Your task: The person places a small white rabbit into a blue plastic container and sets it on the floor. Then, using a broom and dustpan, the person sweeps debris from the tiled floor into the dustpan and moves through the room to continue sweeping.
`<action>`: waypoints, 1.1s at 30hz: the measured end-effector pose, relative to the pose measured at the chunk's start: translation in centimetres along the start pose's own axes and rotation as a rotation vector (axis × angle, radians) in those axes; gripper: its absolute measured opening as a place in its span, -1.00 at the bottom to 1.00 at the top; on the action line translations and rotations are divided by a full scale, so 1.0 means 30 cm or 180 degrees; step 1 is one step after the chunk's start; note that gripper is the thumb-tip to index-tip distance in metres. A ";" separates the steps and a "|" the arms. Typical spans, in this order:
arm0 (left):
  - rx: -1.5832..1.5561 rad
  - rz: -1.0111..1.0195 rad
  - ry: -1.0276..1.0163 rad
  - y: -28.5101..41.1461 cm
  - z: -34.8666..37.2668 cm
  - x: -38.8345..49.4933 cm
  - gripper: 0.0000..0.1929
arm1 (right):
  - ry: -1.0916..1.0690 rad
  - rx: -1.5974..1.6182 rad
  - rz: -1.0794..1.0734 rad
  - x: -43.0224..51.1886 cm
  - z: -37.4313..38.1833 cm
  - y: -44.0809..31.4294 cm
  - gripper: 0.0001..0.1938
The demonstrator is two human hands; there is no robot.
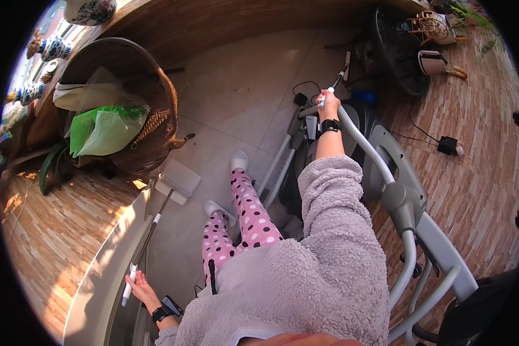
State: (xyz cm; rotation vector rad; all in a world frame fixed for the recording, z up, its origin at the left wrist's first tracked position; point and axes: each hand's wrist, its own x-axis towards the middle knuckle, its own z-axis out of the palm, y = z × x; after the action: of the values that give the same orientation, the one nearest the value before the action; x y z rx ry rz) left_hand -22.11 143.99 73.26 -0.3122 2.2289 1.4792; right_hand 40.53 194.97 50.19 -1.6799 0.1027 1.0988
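Observation:
My right hand (328,104) is wrapped around the white grip of a long-handled broom (339,78). The broom's narrow pale head (347,65) is farther off, by a black round object. Just beside this hand curves the grey handlebar of an exercise machine (363,142). At lower left, my left hand (143,289) has its thumb against the white handle of a long-handled dustpan (179,181), its other fingers extended. The dustpan's pan rests on the tiles, left of my feet. Both wrists wear black straps with small devices.
A large wicker basket (166,95) holding green and white packages stands at upper left. Blue-and-white vases (56,47) line a ledge. A black adapter (448,145) with a cord lies on the wood-patterned surface at right. A raised sill (99,268) borders the tiled floor (225,108).

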 end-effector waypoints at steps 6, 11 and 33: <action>0.0299 -0.0077 0.0282 0.015 0.021 -0.027 -0.54 | -0.0079 -0.0400 -0.0363 0.185 0.084 0.142 -0.96; 0.0383 -0.0064 0.0371 0.009 0.010 -0.029 -0.54 | 0.0093 -0.0744 -0.0745 0.349 0.122 0.253 -0.93; 0.1193 -0.0116 0.0499 0.021 -0.053 0.083 -0.66 | 0.0975 -0.0174 -0.0558 0.435 0.374 0.580 -0.49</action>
State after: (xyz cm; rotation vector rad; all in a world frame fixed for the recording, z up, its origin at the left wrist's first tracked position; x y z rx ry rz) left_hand -24.93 142.92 73.12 -0.3538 2.5498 1.0181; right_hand 31.51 202.23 28.63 -1.8594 0.1187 0.7151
